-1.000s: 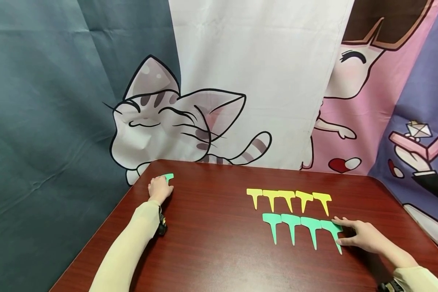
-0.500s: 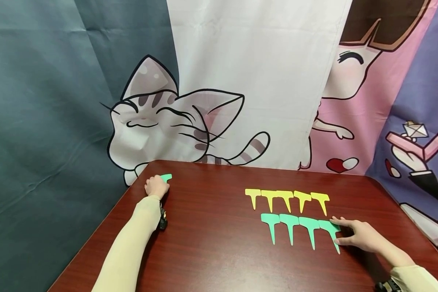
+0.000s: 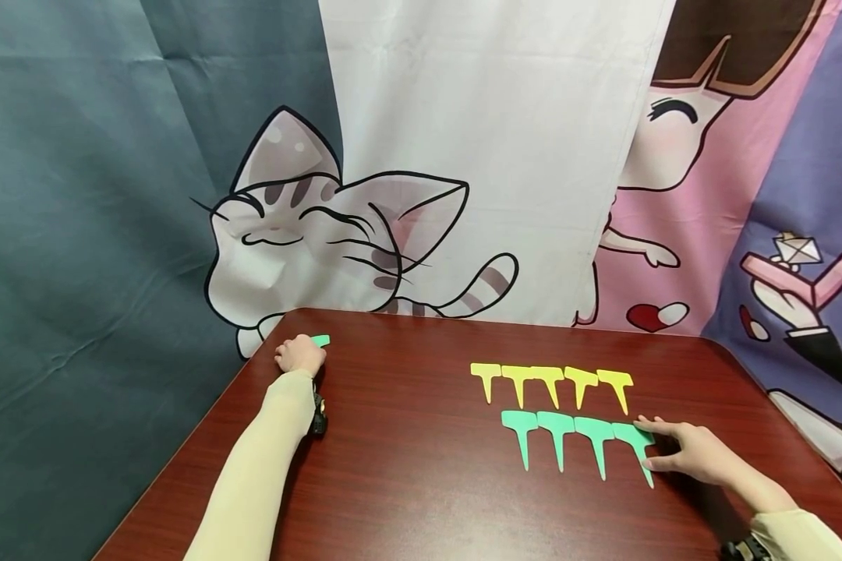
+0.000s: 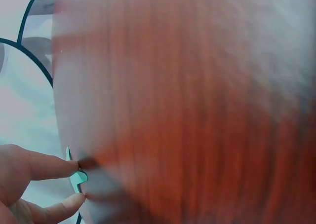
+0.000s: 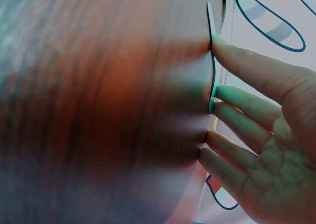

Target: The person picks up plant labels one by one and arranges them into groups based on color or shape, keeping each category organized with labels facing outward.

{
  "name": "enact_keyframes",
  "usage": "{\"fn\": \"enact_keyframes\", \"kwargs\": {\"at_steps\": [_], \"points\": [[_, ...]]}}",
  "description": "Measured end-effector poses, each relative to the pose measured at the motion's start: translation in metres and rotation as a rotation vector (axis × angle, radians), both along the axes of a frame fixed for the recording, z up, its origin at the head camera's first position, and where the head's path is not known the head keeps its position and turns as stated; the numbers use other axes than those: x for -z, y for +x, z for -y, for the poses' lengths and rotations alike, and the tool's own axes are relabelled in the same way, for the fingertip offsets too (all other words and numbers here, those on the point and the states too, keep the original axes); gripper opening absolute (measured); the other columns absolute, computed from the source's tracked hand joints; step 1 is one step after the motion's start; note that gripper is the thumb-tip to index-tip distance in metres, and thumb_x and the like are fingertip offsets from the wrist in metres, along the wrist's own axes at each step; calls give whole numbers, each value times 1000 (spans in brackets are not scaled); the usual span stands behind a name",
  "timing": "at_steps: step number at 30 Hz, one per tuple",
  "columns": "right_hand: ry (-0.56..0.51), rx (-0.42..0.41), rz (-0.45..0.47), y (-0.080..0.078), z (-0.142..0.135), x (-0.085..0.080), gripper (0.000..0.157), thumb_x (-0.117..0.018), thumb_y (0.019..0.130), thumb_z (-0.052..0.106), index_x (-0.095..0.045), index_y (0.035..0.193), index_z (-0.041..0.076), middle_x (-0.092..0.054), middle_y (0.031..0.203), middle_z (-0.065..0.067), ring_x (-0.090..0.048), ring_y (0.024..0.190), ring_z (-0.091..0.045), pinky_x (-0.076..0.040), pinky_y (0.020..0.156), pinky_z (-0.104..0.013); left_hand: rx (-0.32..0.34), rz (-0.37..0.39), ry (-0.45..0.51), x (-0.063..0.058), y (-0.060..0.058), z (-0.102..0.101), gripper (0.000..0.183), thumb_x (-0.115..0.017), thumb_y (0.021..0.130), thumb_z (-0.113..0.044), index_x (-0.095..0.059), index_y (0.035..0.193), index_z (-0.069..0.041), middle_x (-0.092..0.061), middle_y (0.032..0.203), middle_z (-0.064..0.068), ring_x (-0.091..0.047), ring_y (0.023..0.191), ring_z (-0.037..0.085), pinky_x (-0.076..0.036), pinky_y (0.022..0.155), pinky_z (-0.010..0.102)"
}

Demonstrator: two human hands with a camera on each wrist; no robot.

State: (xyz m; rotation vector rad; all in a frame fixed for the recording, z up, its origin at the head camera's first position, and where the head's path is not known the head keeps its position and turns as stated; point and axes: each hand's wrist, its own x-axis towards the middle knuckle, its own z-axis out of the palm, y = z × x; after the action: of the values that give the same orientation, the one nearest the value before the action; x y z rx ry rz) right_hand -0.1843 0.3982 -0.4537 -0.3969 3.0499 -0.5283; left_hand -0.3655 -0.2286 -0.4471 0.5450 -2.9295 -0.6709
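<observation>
At the table's far left corner my left hand (image 3: pixel 300 355) pinches a green T-shaped plant label (image 3: pixel 320 340); most of it is hidden behind the hand. In the left wrist view, thumb and finger meet this green label (image 4: pixel 78 180) at the tabletop. My right hand (image 3: pixel 698 452) rests on the rightmost plant label (image 3: pixel 635 436) of a green row, its fingers extended. One digit touches the head and another the stem. The right wrist view shows that label (image 5: pixel 213 103) almost edge-on under the fingertips. Three more green labels (image 3: pixel 595 428) continue the row leftward.
Behind the green row lies a row of several yellow T-shaped plant labels (image 3: pixel 550 375). The dark red-brown wooden table (image 3: pixel 393 452) runs back to a printed cloth (image 3: pixel 421 234) with a cartoon cat.
My left hand has shifted slightly left and farther away at the green label, showing less of it. The right hand and both rows stay put; the view has turned slightly.
</observation>
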Motion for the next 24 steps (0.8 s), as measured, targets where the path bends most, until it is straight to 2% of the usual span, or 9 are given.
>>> {"fn": "enact_keyframes", "kwargs": {"at_steps": [8,16,24], "points": [[2,3,12,1,-1,-1,75,-80,67,43,-59,127,2,-55,123,-35,-50,114,-54,-45,82,-59,-28,7,18,3,-6,1,46,-51,88,-15,-49,125,13,-42,131,39,-31,126,56,-25,106,63],[-4,-2,-2,1,0,-2,75,-81,66,41,-60,126,2,-55,123,-35,-50,114,-54,-45,82,-58,-47,26,44,0,-6,-1,50,-51,88,-15,-46,130,12,-38,134,40,-29,128,57,-23,108,63],[3,1,15,0,0,-2,77,-80,67,44,-59,128,2,-54,124,-35,-49,114,-55,-45,82,-59,-44,25,90,0,-4,3,46,-50,89,-14,-49,125,14,-39,133,40,-30,126,57,-23,108,63]]}}
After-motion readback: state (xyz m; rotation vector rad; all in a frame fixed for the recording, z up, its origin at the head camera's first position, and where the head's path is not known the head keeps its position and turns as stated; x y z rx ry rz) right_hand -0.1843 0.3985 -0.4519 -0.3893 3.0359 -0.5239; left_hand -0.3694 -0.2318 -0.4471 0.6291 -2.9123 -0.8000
